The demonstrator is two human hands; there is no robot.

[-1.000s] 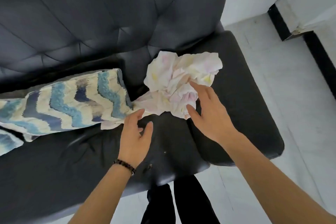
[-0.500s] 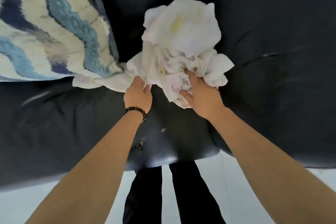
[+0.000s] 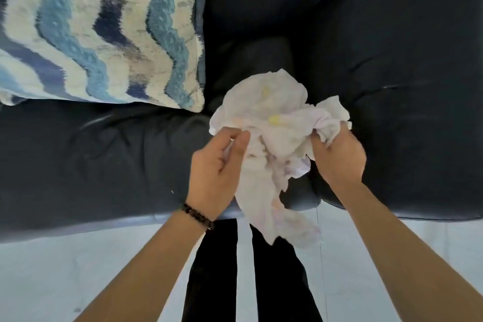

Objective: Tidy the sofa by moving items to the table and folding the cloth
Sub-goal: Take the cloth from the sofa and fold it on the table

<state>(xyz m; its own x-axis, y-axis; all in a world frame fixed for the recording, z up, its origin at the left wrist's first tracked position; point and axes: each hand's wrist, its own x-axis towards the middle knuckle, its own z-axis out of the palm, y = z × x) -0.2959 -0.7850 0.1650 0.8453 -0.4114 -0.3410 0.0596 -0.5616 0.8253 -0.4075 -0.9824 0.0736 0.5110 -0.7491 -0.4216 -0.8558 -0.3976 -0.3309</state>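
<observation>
A crumpled pale cloth [image 3: 274, 123] with faint pink and yellow marks is held up over the front edge of the black leather sofa [image 3: 104, 159]. My left hand [image 3: 217, 167], with a bead bracelet at the wrist, pinches the cloth's left side between thumb and fingers. My right hand [image 3: 337, 157] grips its right side in a curled fist. A loose tail of the cloth hangs down between my arms, past the seat edge and over my dark trousers.
A shaggy cushion [image 3: 102, 42] with blue, navy and cream wavy stripes lies on the sofa seat at upper left. The pale tiled floor [image 3: 52, 277] runs along the bottom, in front of the sofa. My legs [image 3: 214, 269] stand close against the seat front.
Both hands closed on the cloth and lifted it off the seat toward me; its end has come free from beside the cushion and now dangles. The view has tilted down.
</observation>
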